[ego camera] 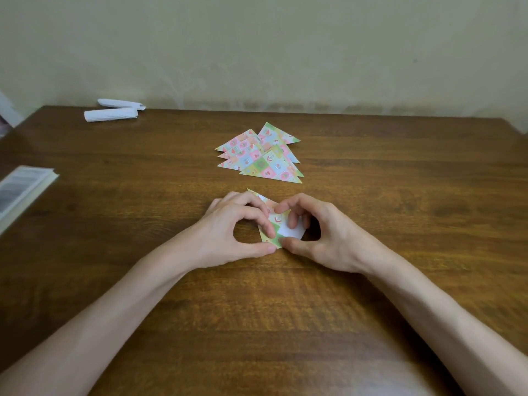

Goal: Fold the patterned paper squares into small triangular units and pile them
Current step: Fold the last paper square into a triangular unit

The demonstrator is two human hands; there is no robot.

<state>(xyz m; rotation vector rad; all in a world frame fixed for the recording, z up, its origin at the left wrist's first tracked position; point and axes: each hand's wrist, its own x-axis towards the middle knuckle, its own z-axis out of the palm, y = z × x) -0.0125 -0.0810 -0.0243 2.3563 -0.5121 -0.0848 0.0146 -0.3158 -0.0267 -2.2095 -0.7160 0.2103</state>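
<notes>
A patterned paper square (278, 222) lies partly folded on the wooden table (400, 195), its white underside showing near the middle. My left hand (237, 227) pinches its left edge between curled fingers and thumb. My right hand (317, 230) pinches its right side, fingertips on the white flap and thumb at the lower corner. Both thumbs meet at the paper's near tip. Beyond the hands lies a loose pile of folded patterned triangles (261, 154), several overlapping.
Two folded white paper pieces (114, 110) lie at the table's far left by the wall. A stack of sheets in clear wrap (20, 187) sits at the left edge. The wall runs along the table's far side.
</notes>
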